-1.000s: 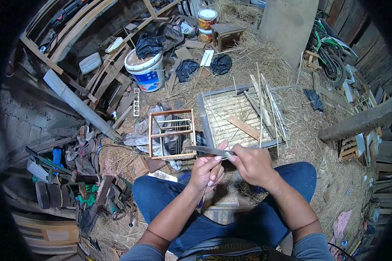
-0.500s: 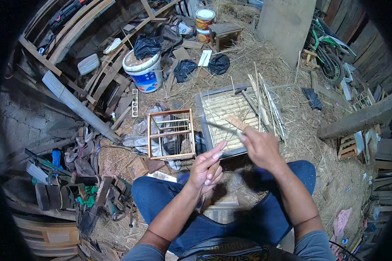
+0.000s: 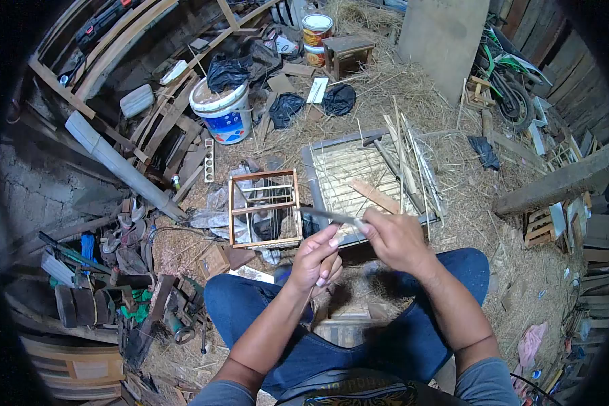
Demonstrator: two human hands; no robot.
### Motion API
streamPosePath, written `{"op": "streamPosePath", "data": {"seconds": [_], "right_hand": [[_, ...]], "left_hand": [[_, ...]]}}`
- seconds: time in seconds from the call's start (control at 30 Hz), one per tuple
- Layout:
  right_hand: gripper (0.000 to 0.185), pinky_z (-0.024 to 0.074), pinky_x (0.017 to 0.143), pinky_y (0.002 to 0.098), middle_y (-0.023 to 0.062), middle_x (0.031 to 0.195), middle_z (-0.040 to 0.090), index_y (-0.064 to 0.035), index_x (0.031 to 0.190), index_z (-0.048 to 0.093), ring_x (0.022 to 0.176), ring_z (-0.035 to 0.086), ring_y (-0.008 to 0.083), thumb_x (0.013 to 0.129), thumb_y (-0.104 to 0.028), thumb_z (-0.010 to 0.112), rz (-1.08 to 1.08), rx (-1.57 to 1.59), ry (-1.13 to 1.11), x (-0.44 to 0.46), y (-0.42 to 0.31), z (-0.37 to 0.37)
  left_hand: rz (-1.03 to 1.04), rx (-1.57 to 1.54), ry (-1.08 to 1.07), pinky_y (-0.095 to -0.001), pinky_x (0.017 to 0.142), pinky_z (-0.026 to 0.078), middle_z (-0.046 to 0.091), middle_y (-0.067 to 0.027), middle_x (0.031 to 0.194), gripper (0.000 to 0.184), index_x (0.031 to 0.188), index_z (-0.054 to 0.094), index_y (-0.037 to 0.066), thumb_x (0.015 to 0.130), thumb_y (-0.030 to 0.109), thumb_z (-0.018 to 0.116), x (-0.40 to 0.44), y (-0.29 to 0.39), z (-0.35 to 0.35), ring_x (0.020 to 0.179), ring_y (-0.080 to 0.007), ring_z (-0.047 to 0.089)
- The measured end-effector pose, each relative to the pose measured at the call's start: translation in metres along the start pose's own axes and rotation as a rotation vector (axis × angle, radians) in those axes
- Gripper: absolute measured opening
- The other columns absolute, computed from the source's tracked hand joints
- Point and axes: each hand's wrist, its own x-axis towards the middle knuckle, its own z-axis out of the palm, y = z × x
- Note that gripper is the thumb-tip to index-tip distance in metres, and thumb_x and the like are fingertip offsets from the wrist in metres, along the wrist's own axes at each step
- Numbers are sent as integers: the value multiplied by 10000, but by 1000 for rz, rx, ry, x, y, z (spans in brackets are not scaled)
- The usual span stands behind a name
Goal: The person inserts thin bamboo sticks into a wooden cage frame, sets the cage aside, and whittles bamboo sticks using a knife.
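My right hand (image 3: pixel 400 245) is closed round the handle of a knife, whose long dark blade (image 3: pixel 323 214) points left. The blade lies across the fingertips of my left hand (image 3: pixel 316 262). That hand pinches a thin stick, mostly hidden by the fingers, with its lower part showing below the palm. Left of the hands stands a small wooden cage frame (image 3: pixel 264 210) with thin rods across it. Beyond them lies a framed slatted panel (image 3: pixel 338 164), bearing a flat wooden strip (image 3: pixel 373 195), a hammer (image 3: pixel 387 160) and several long thin sticks (image 3: pixel 404 152).
A white-and-blue bucket (image 3: pixel 226 123) stands beyond the cage frame. Scrap wood and tools (image 3: pixel 176 318) crowd the left side. A wooden post (image 3: pixel 555 179) juts in from the right, near a green motorbike (image 3: pixel 507 81). Straw and shavings cover the ground.
The knife and my right hand have moved slightly left and down, bringing the blade over my left fingertips. My left hand stays nearly in place, still pinching the stick.
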Motion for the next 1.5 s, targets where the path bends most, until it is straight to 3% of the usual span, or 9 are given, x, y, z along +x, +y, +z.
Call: {"op": "streamPosePath", "data": {"seconds": [0.57,0.63,0.7,0.8,1.03,1.17,1.2,1.33,1.5], "right_hand": [[208,475,531,499,143,687,667,-134,1008,642,617,667,373,1029,-330,575,-61,-23,5,3,4,2],[265,513,549,486,142,745,719,-134,1189,676,651,700,374,1031,-327,583,178,-57,33,14,11,-6],[330,526,596,425,117,787,735,-108,1250,672,683,725,285,1042,-353,599,209,-31,10,18,24,-1],[276,449,691,259,-44,802,631,-28,1065,688,768,548,54,1009,-298,715,302,832,154,21,21,16],[268,347,594,223,-99,748,519,-45,925,649,688,418,9,985,-285,751,361,930,212,32,24,13],[281,459,578,358,103,730,656,-50,1034,639,647,664,228,1055,-328,604,195,390,524,22,2,14],[258,490,573,435,178,742,658,-72,1040,622,683,686,362,1068,-314,535,241,321,308,13,-4,5],[255,470,522,482,129,689,652,-86,943,591,617,659,373,1057,-310,550,85,30,20,-9,-16,6],[229,487,477,467,112,650,643,-106,905,575,576,668,332,1021,-302,594,-126,-41,138,-11,-11,13]], "left_hand": [[-67,42,-18,-240,357,310,391,31,458,509,1589,369,46,1087,89,447,-2,-1,3,334,-78,351],[-34,37,-48,-241,354,311,402,29,459,511,1588,373,51,1084,90,451,-2,-3,2,334,-78,356],[-32,20,-71,-237,368,311,412,30,463,510,1585,388,58,1082,90,461,-1,-4,2,336,-74,352],[-74,362,5,-227,401,313,426,36,479,497,1573,422,61,1083,106,487,-1,-4,7,345,-62,343],[-28,431,27,-230,407,313,440,29,499,474,1562,441,59,1095,125,486,-2,-11,6,356,-66,343],[7,325,34,-236,397,321,449,18,503,461,1558,442,54,1105,135,473,0,-9,8,354,-77,352],[18,290,41,-240,390,323,451,14,503,457,1553,444,51,1106,138,471,0,-7,9,353,-80,358],[51,335,89,-247,374,323,451,11,501,447,1543,446,43,1107,141,466,0,-6,3,348,-83,366],[4,111,-9,-244,357,313,429,23,475,421,1505,466,-7,1109,130,438,-4,0,6,335,-82,362]]}}
